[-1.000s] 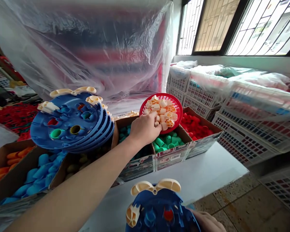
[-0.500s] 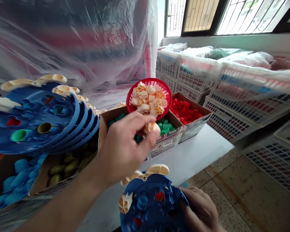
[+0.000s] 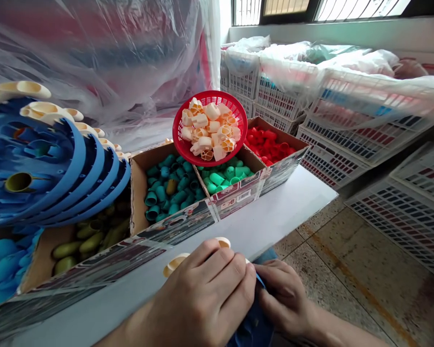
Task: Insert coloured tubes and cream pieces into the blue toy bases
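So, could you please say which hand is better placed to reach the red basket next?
Probably the left hand: it lies nearer the red plastic basket, while the right hand grips the edge of the blue plastic shell.

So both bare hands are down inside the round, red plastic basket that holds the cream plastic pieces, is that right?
No: the head view shows the left hand and right hand at the dark blue plastic part, not in the round, red plastic basket. That basket does hold cream plastic pieces.
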Demonstrator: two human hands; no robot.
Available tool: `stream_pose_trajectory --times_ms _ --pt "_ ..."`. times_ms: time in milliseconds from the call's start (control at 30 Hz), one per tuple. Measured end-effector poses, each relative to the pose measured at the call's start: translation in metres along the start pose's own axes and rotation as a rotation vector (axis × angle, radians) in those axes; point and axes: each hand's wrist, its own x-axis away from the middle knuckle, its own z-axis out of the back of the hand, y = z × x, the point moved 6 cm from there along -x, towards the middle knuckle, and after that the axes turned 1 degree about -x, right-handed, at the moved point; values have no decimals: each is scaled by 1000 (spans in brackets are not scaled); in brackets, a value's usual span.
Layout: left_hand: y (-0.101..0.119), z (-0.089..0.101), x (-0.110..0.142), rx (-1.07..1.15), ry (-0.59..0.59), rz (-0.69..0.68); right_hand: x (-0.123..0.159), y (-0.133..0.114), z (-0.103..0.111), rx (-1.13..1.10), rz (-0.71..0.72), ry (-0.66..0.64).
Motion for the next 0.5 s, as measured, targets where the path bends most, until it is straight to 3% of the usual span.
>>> stream_pose_trajectory --times_ms 167,300,400,500 --pt "-9 2 2 193 -122 126 16 5 -10 2 -9 -79" --pt "-17 -8 6 424 -446 283 33 11 -25 85 -36 -232" --pt "-17 -20 17 432 -728 425 36 11 -33 62 -6 -285" --pt "-15 -28 24 421 -908 488 30 7 -37 -63 17 -290"
